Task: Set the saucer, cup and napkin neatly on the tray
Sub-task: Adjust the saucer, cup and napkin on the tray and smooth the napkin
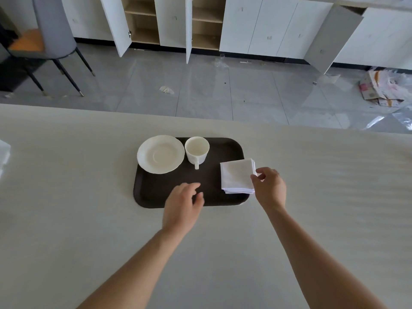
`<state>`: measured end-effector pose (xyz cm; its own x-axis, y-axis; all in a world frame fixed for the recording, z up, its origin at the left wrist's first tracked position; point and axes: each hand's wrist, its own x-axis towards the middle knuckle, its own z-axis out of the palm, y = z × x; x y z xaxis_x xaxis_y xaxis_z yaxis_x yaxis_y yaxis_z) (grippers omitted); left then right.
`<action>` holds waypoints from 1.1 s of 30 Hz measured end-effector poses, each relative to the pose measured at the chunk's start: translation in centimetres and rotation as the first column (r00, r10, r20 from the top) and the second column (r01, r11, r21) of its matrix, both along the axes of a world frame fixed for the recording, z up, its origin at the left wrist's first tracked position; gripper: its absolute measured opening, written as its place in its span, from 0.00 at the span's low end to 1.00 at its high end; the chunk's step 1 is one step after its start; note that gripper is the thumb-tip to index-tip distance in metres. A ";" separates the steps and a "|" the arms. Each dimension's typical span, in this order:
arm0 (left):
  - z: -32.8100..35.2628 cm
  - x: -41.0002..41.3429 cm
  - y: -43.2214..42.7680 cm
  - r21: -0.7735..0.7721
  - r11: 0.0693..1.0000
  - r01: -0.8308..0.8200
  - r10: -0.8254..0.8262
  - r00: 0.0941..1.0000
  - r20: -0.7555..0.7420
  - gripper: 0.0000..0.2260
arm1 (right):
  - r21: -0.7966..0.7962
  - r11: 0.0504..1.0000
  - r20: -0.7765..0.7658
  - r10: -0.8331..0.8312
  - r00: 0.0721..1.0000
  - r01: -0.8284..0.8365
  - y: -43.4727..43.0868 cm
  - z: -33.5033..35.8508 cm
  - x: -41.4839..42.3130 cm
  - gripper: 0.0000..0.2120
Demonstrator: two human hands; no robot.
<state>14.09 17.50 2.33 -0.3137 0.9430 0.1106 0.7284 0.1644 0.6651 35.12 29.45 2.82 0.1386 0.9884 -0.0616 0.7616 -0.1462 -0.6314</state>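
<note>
A dark brown tray (156,192) lies on the pale table. A white saucer (160,154) rests at its far left corner, overhanging the rim slightly. To the saucer's right a white cup (197,150) stands upright on the tray, handle toward me. A folded white napkin stack (236,176) lies on the tray's right side, its right edge over the rim. My right hand (270,188) pinches the napkin's right edge with thumb and fingers. My left hand (184,206) hovers over the tray's near edge, fingers apart, holding nothing.
The pale table (66,197) runs wide on both sides, with its far edge just beyond the tray. Something white (4,152) sits at the table's left border. Beyond are a grey tiled floor, a chair (51,41), white cabinets with open doors and scattered paper litter (383,88).
</note>
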 end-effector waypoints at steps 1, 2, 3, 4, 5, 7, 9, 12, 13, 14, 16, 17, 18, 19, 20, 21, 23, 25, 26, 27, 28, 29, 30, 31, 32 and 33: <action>-0.1 1.1 1.0 -0.041 0.999 0.016 -0.014 0.999 0.048 0.14 | -0.023 1.000 0.027 0.004 1.000 -0.004 0.3 -0.1 0.1 0.14; -0.3 2.0 1.9 -0.080 0.997 0.023 -0.015 0.996 0.093 0.16 | -0.054 0.999 0.054 0.009 0.999 -0.007 0.6 -0.3 0.1 0.16; -0.5 2.8 2.8 -0.116 0.993 0.022 -0.007 0.992 0.125 0.18 | -0.086 0.996 0.075 0.017 0.997 -0.010 0.9 -0.4 0.2 0.18; -0.6 3.4 3.6 -0.143 0.990 0.016 0.004 0.990 0.144 0.19 | -0.115 0.993 0.087 0.025 0.996 -0.015 1.2 -0.6 0.2 0.20; -0.7 3.9 4.4 -0.168 0.986 0.013 0.013 0.988 0.154 0.20 | -0.139 0.990 0.093 0.033 0.995 -0.020 1.4 -0.7 0.2 0.21; -0.8 4.8 5.7 -0.205 0.979 0.012 0.021 0.987 0.157 0.20 | -0.176 0.984 0.105 0.043 0.994 -0.024 1.9 -0.9 0.2 0.22; -0.9 5.4 6.7 -0.238 0.971 0.002 0.036 0.987 0.155 0.19 | -0.195 0.980 0.116 0.046 0.992 -0.023 2.1 -1.0 0.3 0.21; -0.9 5.9 7.7 -0.279 0.959 -0.053 0.105 0.979 0.174 0.16 | -0.209 0.977 0.120 0.059 0.991 -0.033 2.3 -1.3 0.5 0.21; -0.7 6.1 7.8 -0.296 0.952 -0.078 0.140 0.971 0.194 0.15 | -0.213 0.976 0.114 0.062 0.992 -0.037 2.3 -1.4 0.5 0.21; -0.6 6.3 8.0 -0.309 0.945 -0.104 0.177 0.959 0.219 0.13 | -0.217 0.975 0.104 0.063 0.993 -0.039 2.3 -1.4 0.5 0.20; -0.4 6.7 8.5 -0.353 0.923 -0.150 0.256 0.927 0.276 0.07 | -0.207 0.977 0.077 0.058 0.995 -0.040 2.3 -1.5 0.4 0.18; -0.2 6.9 8.8 -0.382 0.910 -0.163 0.291 0.906 0.307 0.08 | -0.188 0.981 0.064 0.051 0.997 -0.038 2.3 -1.5 0.2 0.18; -0.2 7.0 9.1 -0.409 0.896 -0.171 0.326 0.881 0.344 0.09 | -0.164 0.986 0.050 0.045 0.998 -0.037 2.2 -1.5 0.1 0.17; -0.1 7.1 9.4 -0.438 0.881 -0.177 0.365 0.844 0.393 0.08 | -0.143 0.989 0.034 0.046 0.998 -0.040 2.1 -1.4 -0.2 0.16; -0.1 7.2 9.5 -0.458 0.871 -0.178 0.400 0.798 0.451 0.05 | -0.127 0.991 0.021 0.055 0.998 -0.052 2.0 -1.3 -0.5 0.15; 0.0 7.2 9.5 -0.476 0.861 -0.181 0.435 0.748 0.502 0.02 | -0.119 0.991 0.010 0.066 0.998 -0.064 1.8 -1.2 -0.9 0.15; -0.1 7.1 9.5 -0.488 0.850 -0.196 0.484 0.654 0.581 0.05 | -0.125 0.990 -0.014 0.063 0.998 -0.065 1.6 -1.3 -1.5 0.15; -0.4 6.6 9.3 -0.502 0.833 -0.232 0.533 0.581 0.615 0.06 | -0.143 0.988 -0.045 0.054 0.998 -0.060 1.4 -1.4 -2.0 0.14; -0.4 6.2 9.1 -0.503 0.825 -0.258 0.553 0.552 0.624 0.06 | -0.150 0.986 -0.064 0.059 0.996 -0.068 1.4 -1.5 -2.3 0.13; -0.4 5.9 8.9 -0.495 0.820 -0.287 0.565 0.545 0.619 0.08 | -0.155 0.984 -0.081 0.072 0.994 -0.084 1.3 -1.6 -2.7 0.11; -0.5 5.4 8.6 -0.475 0.820 -0.321 0.568 0.563 0.600 0.11 | -0.161 0.981 -0.091 0.092 0.992 -0.105 1.2 -1.7 -3.1 0.10; -0.6 5.1 8.3 -0.445 0.824 -0.350 0.562 0.605 0.565 0.13 | -0.163 0.979 -0.092 0.110 0.990 -0.124 1.1 -1.6 -3.4 0.09; -0.6 4.9 8.0 -0.408 0.835 -0.369 0.544 0.660 0.517 0.15 | -0.161 0.978 -0.078 0.122 0.989 -0.133 1.0 -1.6 -3.6 0.09; -0.4 5.0 7.6 -0.376 0.852 -0.365 0.513 0.726 0.457 0.16 | -0.153 0.979 -0.047 0.130 0.990 -0.136 1.0 -1.6 -3.6 0.09; -0.4 5.0 7.1 -0.351 0.873 -0.340 0.467 0.793 0.392 0.16 | -0.139 0.980 0.000 0.140 0.990 -0.139 1.0 -1.6 -3.6 0.09; -0.6 5.3 6.8 -0.326 0.902 -0.281 0.388 0.861 0.329 0.14 | -0.125 0.984 0.060 0.135 0.989 -0.127 0.8 -1.7 -3.1 0.10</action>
<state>19.41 24.28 1.75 -0.5823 0.7502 -0.3132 0.2991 0.5559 0.7755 32.06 30.25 1.15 0.0166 0.9843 -0.1760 0.8197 -0.1142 -0.5613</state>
